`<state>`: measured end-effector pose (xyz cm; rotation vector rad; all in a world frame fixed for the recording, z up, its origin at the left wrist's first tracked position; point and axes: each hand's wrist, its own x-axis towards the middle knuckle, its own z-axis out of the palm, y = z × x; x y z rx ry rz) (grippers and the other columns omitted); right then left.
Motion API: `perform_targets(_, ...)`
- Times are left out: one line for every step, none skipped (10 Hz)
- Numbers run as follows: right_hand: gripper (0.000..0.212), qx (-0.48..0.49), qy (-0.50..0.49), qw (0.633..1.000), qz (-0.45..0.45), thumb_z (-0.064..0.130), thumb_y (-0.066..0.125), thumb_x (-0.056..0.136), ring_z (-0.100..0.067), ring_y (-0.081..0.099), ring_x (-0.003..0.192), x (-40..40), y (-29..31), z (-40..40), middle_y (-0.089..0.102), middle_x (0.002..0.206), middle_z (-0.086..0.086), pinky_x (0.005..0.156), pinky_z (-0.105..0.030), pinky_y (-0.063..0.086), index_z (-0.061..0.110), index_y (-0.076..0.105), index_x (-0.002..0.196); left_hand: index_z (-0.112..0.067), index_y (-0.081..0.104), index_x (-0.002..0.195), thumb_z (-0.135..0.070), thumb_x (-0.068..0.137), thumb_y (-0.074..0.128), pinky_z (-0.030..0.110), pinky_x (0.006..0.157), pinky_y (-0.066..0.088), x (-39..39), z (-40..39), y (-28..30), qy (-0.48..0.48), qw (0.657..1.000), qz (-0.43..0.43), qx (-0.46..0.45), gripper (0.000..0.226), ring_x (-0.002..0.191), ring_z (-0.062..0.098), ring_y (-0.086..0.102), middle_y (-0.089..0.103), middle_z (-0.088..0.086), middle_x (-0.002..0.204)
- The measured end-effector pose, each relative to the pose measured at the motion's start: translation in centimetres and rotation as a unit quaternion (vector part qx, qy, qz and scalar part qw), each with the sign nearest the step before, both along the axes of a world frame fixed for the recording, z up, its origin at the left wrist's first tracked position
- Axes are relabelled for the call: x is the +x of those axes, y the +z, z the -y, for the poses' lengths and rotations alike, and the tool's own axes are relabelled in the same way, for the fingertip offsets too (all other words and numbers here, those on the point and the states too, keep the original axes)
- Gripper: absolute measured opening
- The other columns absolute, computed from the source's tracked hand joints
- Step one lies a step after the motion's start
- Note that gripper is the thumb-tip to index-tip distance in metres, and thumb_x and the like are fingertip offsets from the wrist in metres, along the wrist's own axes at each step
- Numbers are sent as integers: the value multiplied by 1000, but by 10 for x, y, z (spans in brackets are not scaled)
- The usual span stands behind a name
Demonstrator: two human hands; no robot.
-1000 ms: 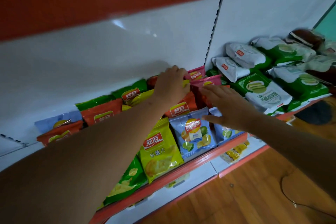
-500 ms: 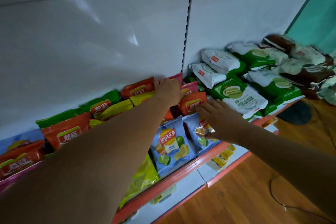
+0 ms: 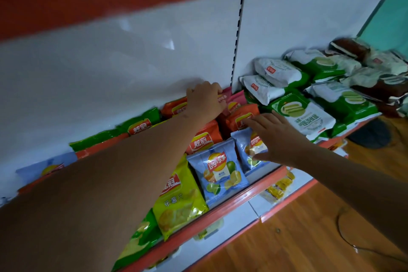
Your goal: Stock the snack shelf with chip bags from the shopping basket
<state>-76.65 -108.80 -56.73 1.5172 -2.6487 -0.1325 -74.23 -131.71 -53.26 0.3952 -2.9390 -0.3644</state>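
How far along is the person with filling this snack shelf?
Mostly done, it seems: the shelf already holds rows of chip bags, such as the yellow bag and a blue bag at the front. In hand: the left hand is on the pink bags at the back, and the right hand rests on another blue bag. The basket is out of view, so the remainder is unknown.
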Motion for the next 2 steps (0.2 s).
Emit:
perform_targets(93,-22,-3,1000,16,67,62,71,-26,41,133,18,15,7,46,143,-2,114,-47,30,18,36,145,-22,56,127,-40,90,56,45,99,35,38,7,21,1,999,-29,34,41,116,27,54,60,6,121)
perform_targets(85,-44,-2,998,39,65,56,78,-25,40,135,47,34,17,44,146,-4,114,-44,27,16,37,144,-20,54,132,-39,89,59,42,97,38,97,14,36,21,995,-69,70,47,116,26,56,61,6,123)
